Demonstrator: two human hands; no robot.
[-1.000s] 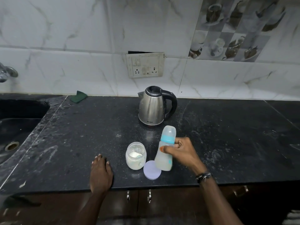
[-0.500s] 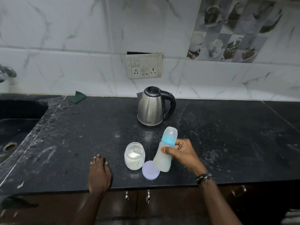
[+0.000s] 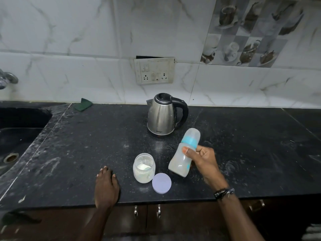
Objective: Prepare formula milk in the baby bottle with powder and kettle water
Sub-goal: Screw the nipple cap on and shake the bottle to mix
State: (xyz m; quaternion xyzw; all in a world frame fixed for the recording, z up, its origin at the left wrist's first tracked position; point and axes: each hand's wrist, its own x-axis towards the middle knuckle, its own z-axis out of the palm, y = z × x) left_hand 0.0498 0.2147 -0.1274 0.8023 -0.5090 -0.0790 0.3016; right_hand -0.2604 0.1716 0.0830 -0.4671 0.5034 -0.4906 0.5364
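My right hand (image 3: 203,160) grips a translucent baby bottle (image 3: 182,159) with a blue collar and clear cap, held tilted above the black counter (image 3: 86,153), its top leaning right. An open glass jar of white powder (image 3: 143,168) stands left of the bottle. Its lilac lid (image 3: 161,183) lies flat beside it near the counter's front edge. A steel kettle (image 3: 162,116) with a black handle stands behind them by the wall. My left hand (image 3: 106,186) rests flat on the counter edge, left of the jar, holding nothing.
A dark sink (image 3: 15,136) is sunk into the counter at the left, with a tap (image 3: 7,80) above it. A green cloth (image 3: 83,104) lies by the wall. A socket plate (image 3: 154,70) sits on the tiled wall behind the kettle. Cabinet handles (image 3: 146,210) show below.
The bottle has lifted off the counter and tilted further, its top swinging right, carried by my right hand. My left hand has stayed in place.
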